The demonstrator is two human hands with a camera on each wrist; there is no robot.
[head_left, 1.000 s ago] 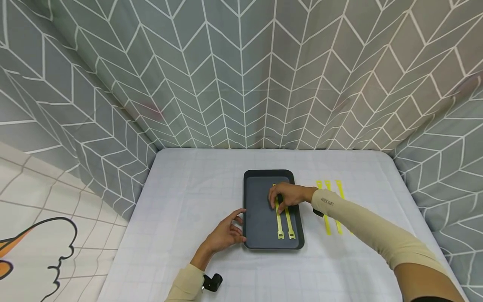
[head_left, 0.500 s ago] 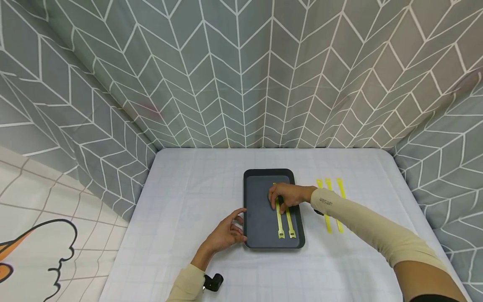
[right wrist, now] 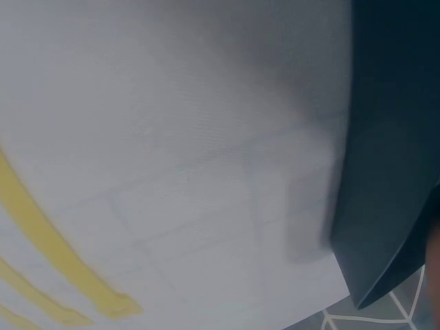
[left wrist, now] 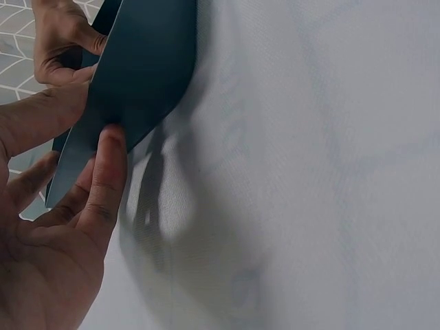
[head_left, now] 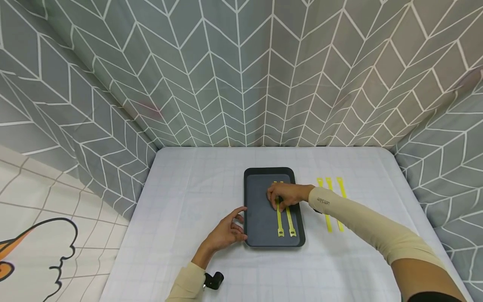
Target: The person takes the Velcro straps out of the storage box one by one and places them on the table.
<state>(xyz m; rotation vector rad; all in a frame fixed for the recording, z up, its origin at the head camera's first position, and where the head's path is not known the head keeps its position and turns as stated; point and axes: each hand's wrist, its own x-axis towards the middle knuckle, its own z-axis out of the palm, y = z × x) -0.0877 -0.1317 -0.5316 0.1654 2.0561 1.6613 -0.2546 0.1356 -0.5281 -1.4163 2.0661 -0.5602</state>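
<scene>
We see the right hand (head_left: 288,193) bent over the dark tray (head_left: 260,222), its fingers curled downward and its thumb set a little apart from them. The fingertips and thumb tip come down on either side of one yellow strap (head_left: 279,218); we cannot tell whether they pinch it. Just right of that grip, a second yellow strap (head_left: 289,218) passes beneath the thumb. Both straps lie lengthwise on the tray floor, their slotted ends on our near side of the hand and their other ends showing just beyond it.

Left of this grip, across the tray, we find the left hand (head_left: 222,235) with its fingers loosely spread, touching the tray's left side; its wrist view shows one fingertip against the outer wall. To the right of the right hand, outside the tray, three more yellow straps (head_left: 341,186) lie side by side on the white cloth (head_left: 196,180), partly covered by the beige sleeve (head_left: 351,218) of the right arm.
</scene>
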